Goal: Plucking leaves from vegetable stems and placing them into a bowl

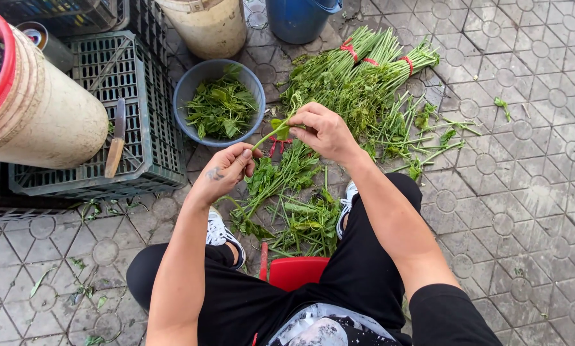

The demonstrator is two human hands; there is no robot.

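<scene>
Soft, even daylight fills the scene, bright without glare. Shadows are faint and diffuse, pooling only under the person's legs and beside the blue bowl (219, 102). Focus is sharp throughout; the wide lens bends the paving tiles (531, 192) toward the edges.

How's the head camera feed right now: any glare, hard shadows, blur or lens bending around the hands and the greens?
Head view: soft, even daylight, no glare or hard shadows; both hands, left and right, and the green stem they pinch look sharp, no motion blur; the bowl of leaves is clear too; wide-angle bending shows at the edges, where the paving tiles curve.
</scene>
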